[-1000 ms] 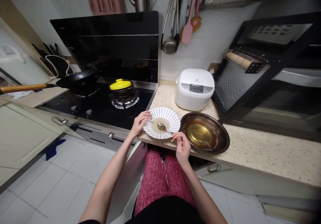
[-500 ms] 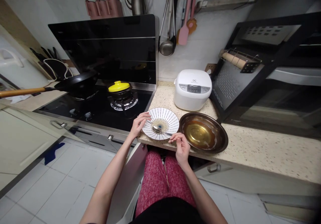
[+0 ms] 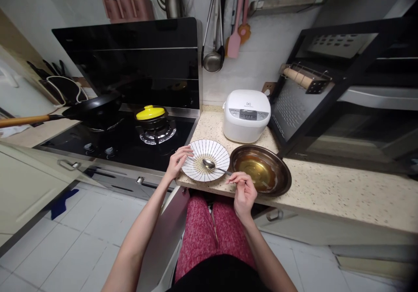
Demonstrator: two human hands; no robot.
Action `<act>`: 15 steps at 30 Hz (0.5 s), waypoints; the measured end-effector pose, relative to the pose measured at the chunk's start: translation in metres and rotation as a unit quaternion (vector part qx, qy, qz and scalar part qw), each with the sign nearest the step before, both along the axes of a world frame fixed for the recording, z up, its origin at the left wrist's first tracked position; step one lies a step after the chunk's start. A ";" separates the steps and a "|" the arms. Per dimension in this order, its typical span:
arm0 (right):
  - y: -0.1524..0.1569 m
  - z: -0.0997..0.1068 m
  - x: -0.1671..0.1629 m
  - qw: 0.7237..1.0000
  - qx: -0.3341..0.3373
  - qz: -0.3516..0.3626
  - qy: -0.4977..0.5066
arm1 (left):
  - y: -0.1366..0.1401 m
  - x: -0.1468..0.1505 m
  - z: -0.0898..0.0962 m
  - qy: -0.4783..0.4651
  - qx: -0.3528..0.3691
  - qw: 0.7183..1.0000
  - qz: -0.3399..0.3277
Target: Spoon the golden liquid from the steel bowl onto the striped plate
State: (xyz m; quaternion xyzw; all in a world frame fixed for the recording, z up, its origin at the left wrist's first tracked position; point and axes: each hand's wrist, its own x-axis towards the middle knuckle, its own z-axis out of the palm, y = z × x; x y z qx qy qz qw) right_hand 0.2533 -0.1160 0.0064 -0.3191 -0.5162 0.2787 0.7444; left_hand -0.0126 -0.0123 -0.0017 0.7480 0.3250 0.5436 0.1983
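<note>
A white plate [image 3: 215,150] with dark radiating lines lies near the counter's front edge. My left hand [image 3: 177,162] is at its left side, fingertips over the rim and the thumb side hidden; it appears to hold the rim. In my right hand [image 3: 245,194], closed with bent fingers, is the handle of a metal spoon [image 3: 209,164]. The spoon's bowl is over the middle of the plate; I cannot tell whether it touches. Partly beyond my right hand stands a wide metal basin [image 3: 283,174] with a golden, wet-looking inside.
A white rice cooker [image 3: 247,117] stands behind the basin. On the gas stove at left are a pot with a yellow lid [image 3: 150,113] and a black wok [image 3: 93,109] with a wooden handle. A cabinet door [image 3: 170,235] hangs open by my legs. An oven [image 3: 375,122] occupies the right.
My right hand has moved slightly right with the spoon, whose bowl now lies higher and more slanted over the plate. My left hand stays by the rim. The whole view shifted a little.
</note>
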 end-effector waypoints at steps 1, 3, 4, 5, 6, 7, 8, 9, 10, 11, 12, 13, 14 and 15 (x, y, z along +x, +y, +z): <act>-0.001 0.001 0.003 1.000 0.001 -0.005 0.005 | 0.000 0.000 0.000 0.001 0.002 1.000 -0.001; -0.002 0.003 0.010 1.000 0.005 -0.020 0.013 | 0.001 -0.001 0.000 0.002 0.004 1.000 -0.002; -0.003 0.004 0.014 0.999 0.007 -0.030 0.016 | 0.001 -0.001 0.000 0.003 0.004 1.000 -0.001; -0.004 0.005 0.018 0.999 0.009 -0.040 0.018 | 0.000 -0.001 0.000 0.003 0.004 1.000 -0.001; -0.005 0.007 0.023 0.999 0.010 -0.050 0.021 | 0.000 -0.001 0.000 0.004 0.003 1.000 0.000; -0.006 0.008 0.027 0.998 0.010 -0.060 0.022 | 0.000 -0.001 0.001 0.005 0.001 1.000 0.001; -0.007 0.010 0.031 0.997 0.010 -0.073 0.024 | -0.001 -0.001 0.001 0.006 -0.002 1.000 0.002; -0.008 0.011 0.035 0.996 0.010 -0.086 0.026 | -0.001 -0.001 0.001 0.006 -0.004 1.000 0.002; -0.008 0.012 0.039 0.994 0.010 -0.101 0.027 | -0.001 -0.001 0.001 0.006 -0.006 1.000 0.002; -0.009 0.013 0.043 0.993 0.009 -0.117 0.028 | -0.001 -0.001 0.002 0.007 -0.008 1.000 0.003; -0.009 0.013 0.047 0.990 0.008 -0.135 0.028 | -0.001 -0.001 0.002 0.007 -0.008 1.000 0.004; -0.010 0.014 0.051 0.988 0.007 -0.151 0.026 | -0.002 -0.001 0.002 0.007 -0.009 1.000 0.006; -0.010 0.014 0.054 0.986 0.005 -0.165 0.021 | -0.002 -0.001 0.002 0.007 -0.009 1.000 0.007; -0.010 0.014 0.057 0.984 0.004 -0.177 0.013 | -0.002 -0.001 0.002 0.007 -0.009 1.000 0.008</act>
